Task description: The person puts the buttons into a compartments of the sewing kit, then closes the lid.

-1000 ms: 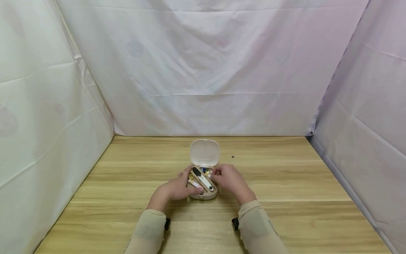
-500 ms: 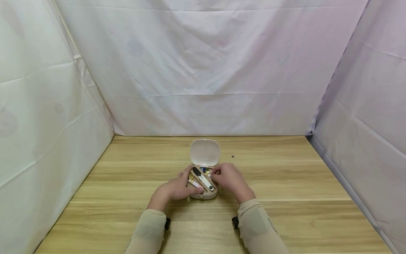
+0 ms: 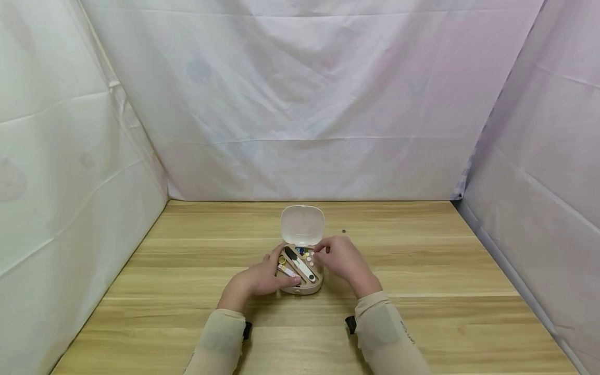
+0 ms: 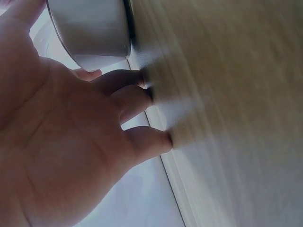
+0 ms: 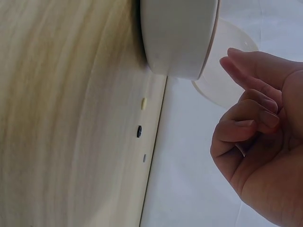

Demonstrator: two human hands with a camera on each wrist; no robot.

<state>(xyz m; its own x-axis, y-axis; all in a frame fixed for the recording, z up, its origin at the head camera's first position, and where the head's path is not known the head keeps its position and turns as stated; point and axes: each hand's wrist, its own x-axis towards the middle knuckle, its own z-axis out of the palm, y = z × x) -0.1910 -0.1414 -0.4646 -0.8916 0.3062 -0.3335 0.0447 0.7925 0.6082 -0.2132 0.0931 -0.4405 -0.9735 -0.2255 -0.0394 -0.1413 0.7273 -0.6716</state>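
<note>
A white sewing kit box [image 3: 302,291] stands on the table with its lid [image 3: 303,225] raised. My left hand [image 3: 262,277] holds its left side, thumb over the front rim and index finger at the back corner; the other fingertips reach the tabletop in the left wrist view. Inside lie black-and-white thread snips [image 3: 300,264], a gold ring-like piece [image 3: 282,260], a pale patterned strip [image 3: 288,271] and several coloured buttons [image 3: 307,255]. My right hand [image 3: 344,259] hovers at the button compartment. Its thumb and index tips are close together with nothing visible between them, the other fingers loosely bent.
On the wooden table [image 3: 422,271], a small dark button [image 3: 344,230] lies behind my right hand. The right wrist view shows a cream button [image 5: 144,104], a black button [image 5: 139,131] and a grey button [image 5: 144,158] beside the box. White cloth [image 3: 309,104] hangs around the table.
My right hand has shifted slightly back and to the right, uncovering more white buttons in the compartment. The left hand and the box have stayed put.
</note>
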